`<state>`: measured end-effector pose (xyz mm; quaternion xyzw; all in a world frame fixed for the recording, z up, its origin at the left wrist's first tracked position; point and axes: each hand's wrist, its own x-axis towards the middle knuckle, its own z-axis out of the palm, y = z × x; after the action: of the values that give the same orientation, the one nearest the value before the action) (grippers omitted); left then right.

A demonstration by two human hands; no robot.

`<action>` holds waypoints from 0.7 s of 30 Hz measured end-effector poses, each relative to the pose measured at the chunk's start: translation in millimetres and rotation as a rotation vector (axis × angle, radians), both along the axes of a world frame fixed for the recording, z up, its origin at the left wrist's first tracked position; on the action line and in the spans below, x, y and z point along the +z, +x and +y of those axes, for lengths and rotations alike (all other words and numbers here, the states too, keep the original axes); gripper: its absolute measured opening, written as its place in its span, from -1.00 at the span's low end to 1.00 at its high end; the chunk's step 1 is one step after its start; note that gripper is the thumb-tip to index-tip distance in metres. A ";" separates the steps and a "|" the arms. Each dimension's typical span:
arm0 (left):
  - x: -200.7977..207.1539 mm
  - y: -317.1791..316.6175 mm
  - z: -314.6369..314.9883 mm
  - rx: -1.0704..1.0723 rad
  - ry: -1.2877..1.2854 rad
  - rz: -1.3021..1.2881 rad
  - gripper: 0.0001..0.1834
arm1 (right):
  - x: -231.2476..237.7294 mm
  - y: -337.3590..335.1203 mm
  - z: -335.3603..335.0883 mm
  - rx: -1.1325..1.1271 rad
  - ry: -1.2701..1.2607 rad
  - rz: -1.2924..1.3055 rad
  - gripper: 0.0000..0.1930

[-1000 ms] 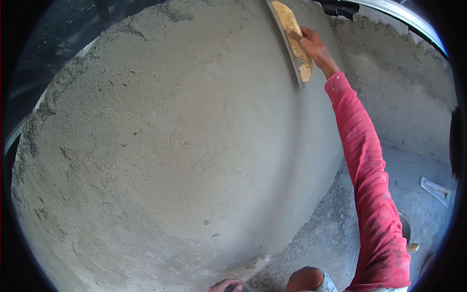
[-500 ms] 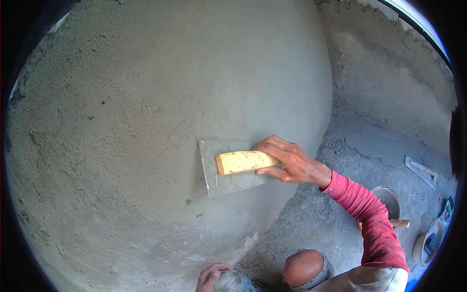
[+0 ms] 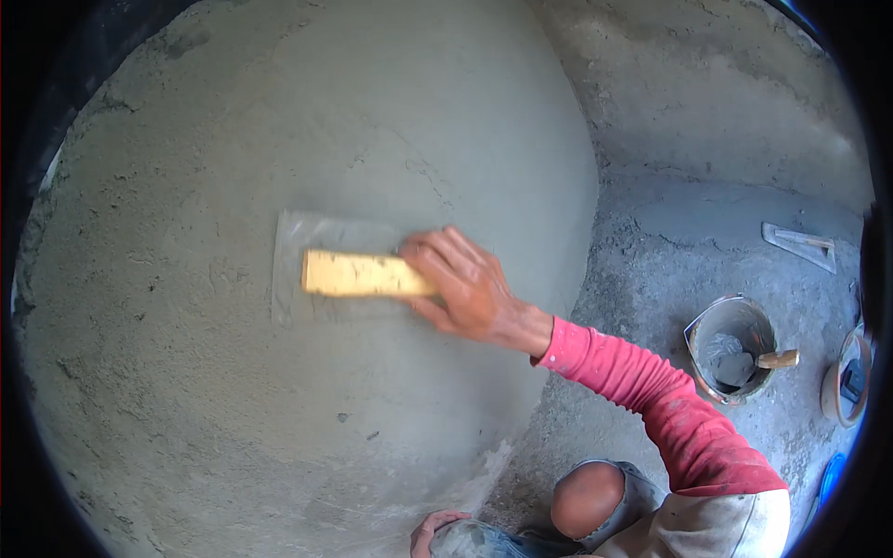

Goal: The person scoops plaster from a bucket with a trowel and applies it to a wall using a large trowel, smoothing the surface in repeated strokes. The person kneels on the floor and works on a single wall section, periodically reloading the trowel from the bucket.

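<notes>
Rough grey floor: pale tapering tool lies near its far edge, by a grey side wall. Nearer, a round bucket, wooden handle jutting over the rim. Rightward, a tub with dark contents; nearer still, a blue object, partly cut off.

From my remote post I see a wrinkled, stained red sleeve with a pale dot on its cuff, an off-white shirt body at the near right, and faded blue jeans gaping around a bare knee.
</notes>
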<state>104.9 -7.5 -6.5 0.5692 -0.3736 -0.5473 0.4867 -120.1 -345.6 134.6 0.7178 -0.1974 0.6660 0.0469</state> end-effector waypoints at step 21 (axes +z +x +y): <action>-54.9 -38.3 -160.6 -0.856 0.180 0.210 -0.27 | -186.1 -110.9 -38.9 0.635 1.203 -1.359 -0.44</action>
<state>66.7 -168.1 -61.4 0.3448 -0.4751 -0.7843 0.2003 -231.0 -384.5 -51.5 0.1025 -0.2875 0.7087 -0.6361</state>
